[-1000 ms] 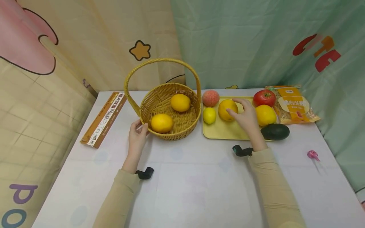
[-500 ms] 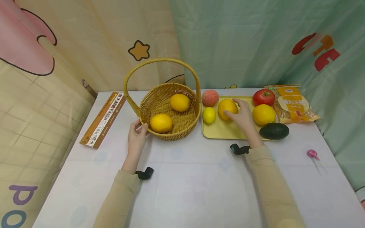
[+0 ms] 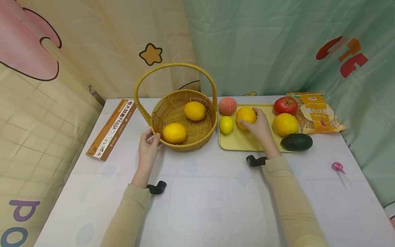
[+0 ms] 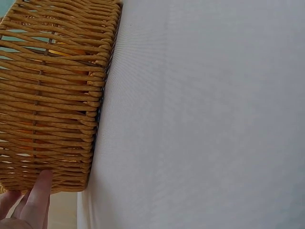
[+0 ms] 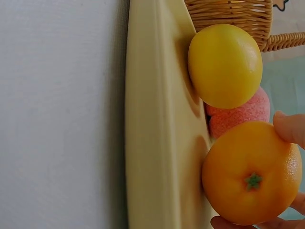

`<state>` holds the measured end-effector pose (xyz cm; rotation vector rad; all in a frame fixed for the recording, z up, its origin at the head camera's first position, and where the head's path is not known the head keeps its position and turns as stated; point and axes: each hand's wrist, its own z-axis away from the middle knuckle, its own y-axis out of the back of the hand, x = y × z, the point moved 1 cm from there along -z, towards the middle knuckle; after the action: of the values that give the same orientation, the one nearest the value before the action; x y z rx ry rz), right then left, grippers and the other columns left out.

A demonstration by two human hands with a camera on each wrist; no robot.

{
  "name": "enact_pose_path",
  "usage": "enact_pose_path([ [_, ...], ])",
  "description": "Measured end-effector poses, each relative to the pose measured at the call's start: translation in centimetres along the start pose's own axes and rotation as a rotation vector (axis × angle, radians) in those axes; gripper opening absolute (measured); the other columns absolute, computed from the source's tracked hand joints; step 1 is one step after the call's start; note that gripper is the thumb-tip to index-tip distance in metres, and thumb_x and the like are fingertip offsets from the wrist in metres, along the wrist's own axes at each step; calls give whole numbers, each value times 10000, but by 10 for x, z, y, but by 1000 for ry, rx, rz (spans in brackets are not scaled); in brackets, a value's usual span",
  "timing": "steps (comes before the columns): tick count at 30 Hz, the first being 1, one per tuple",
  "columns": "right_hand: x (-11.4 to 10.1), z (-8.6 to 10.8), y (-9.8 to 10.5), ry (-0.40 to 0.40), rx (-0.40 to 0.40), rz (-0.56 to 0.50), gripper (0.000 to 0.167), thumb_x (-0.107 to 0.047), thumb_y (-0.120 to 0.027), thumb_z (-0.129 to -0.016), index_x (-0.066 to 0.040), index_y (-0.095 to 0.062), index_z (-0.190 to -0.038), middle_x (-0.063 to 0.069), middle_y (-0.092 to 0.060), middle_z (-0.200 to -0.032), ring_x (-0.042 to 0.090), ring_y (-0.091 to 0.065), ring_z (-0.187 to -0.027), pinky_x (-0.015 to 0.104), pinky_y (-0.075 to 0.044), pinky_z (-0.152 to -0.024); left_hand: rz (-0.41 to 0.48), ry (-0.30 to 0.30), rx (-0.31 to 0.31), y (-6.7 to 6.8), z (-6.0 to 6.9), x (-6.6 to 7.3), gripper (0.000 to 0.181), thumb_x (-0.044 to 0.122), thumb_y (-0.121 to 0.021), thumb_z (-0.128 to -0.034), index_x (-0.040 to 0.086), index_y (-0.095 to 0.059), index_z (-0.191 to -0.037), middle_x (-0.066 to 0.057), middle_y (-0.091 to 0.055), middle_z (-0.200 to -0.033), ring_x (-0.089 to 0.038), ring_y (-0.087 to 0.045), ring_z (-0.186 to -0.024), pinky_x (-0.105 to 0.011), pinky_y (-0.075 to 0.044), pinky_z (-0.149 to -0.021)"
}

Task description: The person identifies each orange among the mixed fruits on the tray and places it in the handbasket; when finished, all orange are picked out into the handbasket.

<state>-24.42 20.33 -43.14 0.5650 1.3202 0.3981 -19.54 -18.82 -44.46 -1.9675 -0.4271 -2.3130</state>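
In the head view my left hand (image 3: 148, 148) holds the left side of the woven basket (image 3: 197, 139) at its rim, the thumb on the near edge. Two yellow-orange fruits, one in front (image 3: 174, 133) and one behind (image 3: 195, 110), lie inside the basket. My right hand (image 3: 261, 129) has its thumb and fingers round an orange (image 3: 246, 118) on the yellow tray (image 3: 243, 146). The right wrist view shows the orange's green stem mark (image 5: 253, 181), with fingertips below and the thumb (image 5: 291, 128) above. A lemon (image 3: 226, 125) and a peach (image 3: 227, 106) sit left of it.
A tomato (image 3: 285, 105), a yellow fruit (image 3: 285, 124) and a dark green oval vegetable (image 3: 297, 142) lie at the tray's right side. Behind them is a food bag (image 3: 318, 113). A pasta box (image 3: 111, 130) lies far left, a pink lollipop (image 3: 338, 167) far right.
My right hand has shifted slightly left and closed in round the orange, which stays on the tray. The left hand and the basket hold their place.
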Motion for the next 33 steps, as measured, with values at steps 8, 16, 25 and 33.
enact_pose_path([
  [8, 3, -1, 0, -14, 36, -30, 862, -325, -706, -903, -40, -204, -1544, 222, -283, -1564, 392, -319, -1394, 532, -283, -1225, 4, -10, -3, -1, 0, 0, 501, 191, -536, -1019, 38, -366, -1464, -151, -436, -1474, -257, -548, -1238, -337, -557, -1004],
  [16, -2, 6, 5, -29, 87, -104, 860, -347, -731, -885, -51, -244, -1529, 197, -321, -1556, 373, -355, -1373, 504, -322, -1213, 5, 2, -3, -1, 0, 0, 505, 194, -537, -1019, 45, -363, -1468, -140, -432, -1481, -247, -546, -1237, -359, -553, -1015],
  [25, -45, 29, 10, 85, 18, -186, 831, -418, -744, -861, -127, -318, -1513, 120, -359, -1542, 345, -387, -1323, 503, -443, -1106, -1, -12, 1, -1, 0, 2, 501, 190, -532, -1020, 40, -363, -1467, -143, -437, -1473, -251, -548, -1230, -353, -553, -1013],
  [33, -78, 45, -13, 304, -84, -241, 763, -300, -816, -810, -157, -429, -1451, 58, -453, -1473, 313, -496, -1243, 486, -503, -1014, -12, -10, 1, -1, 0, 1, 500, 193, -528, -1022, 45, -364, -1470, -146, -442, -1464, -248, -552, -1225, -358, -553, -1012],
])
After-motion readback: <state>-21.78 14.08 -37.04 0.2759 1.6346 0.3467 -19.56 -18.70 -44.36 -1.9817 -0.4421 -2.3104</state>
